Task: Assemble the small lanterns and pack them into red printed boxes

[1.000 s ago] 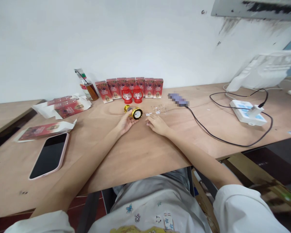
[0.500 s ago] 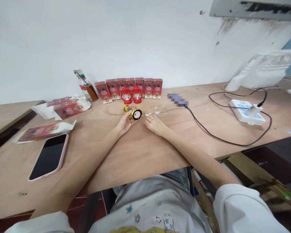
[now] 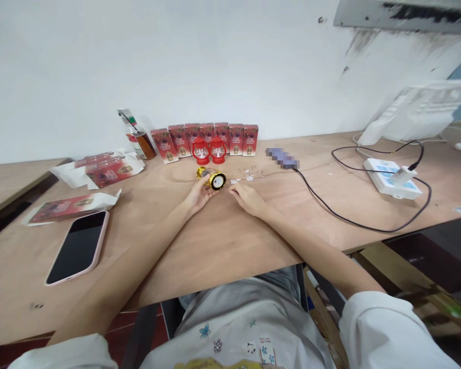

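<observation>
My left hand [image 3: 200,197] is closed round a small gold lantern [image 3: 211,178], which is tipped on its side with its round base towards me. The base shows a white disc inside a dark ring. My right hand [image 3: 249,199] rests on the table just to the right, its fingers drawn together in a pinch; whatever is in them is too small to make out. Right by its fingertips lie small white pieces [image 3: 234,181] and several thin wire handles [image 3: 258,174]. Two red lanterns [image 3: 201,151] stand upright behind the gold one.
A row of red boxes [image 3: 236,138] lines the wall beside a bottle [image 3: 140,143]. Flat red cartons [image 3: 109,171] and a phone [image 3: 79,248] lie at the left. On the right are a blurred purple device [image 3: 281,158], its black cable [image 3: 330,209] and a white power strip [image 3: 392,178].
My right hand has turned slightly and its fingers have drawn into a pinch. The gold lantern stays in my left hand almost unmoved.
</observation>
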`<move>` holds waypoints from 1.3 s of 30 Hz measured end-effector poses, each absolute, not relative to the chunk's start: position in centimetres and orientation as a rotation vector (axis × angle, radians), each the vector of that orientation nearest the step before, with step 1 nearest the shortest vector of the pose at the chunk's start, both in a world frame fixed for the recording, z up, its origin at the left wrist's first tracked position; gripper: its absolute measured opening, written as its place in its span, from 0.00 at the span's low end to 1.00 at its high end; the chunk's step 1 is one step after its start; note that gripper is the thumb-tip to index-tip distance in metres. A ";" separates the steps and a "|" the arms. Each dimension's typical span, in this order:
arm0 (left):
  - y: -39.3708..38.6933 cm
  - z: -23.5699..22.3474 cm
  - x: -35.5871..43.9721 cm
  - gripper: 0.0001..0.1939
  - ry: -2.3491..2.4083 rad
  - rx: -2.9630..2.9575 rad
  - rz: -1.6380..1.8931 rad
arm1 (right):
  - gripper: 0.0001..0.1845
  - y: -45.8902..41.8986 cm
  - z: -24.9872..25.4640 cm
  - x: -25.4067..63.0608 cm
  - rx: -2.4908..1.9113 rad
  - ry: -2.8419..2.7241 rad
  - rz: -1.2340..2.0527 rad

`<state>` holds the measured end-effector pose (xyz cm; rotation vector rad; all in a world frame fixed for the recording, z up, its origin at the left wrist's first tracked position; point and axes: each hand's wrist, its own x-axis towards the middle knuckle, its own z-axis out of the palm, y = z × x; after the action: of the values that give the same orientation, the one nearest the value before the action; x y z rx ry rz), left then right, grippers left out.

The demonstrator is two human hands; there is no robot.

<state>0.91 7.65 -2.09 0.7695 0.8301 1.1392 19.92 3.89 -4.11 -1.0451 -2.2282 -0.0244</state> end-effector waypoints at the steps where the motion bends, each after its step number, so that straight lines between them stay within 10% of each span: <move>1: 7.6 -2.1 1.0 0.11 0.828 0.774 1.136 | 0.12 3.8 -4.1 19.9 -1.001 -2.197 0.000; 39: 6.4 -2.1 2.1 0.11 0.789 0.716 1.039 | 0.17 3.3 -3.8 20.1 -0.915 -2.016 -0.219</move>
<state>2.06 6.43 -2.13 0.7157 0.7892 1.0394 20.13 3.34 -3.78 -0.9147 -2.0160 -0.2188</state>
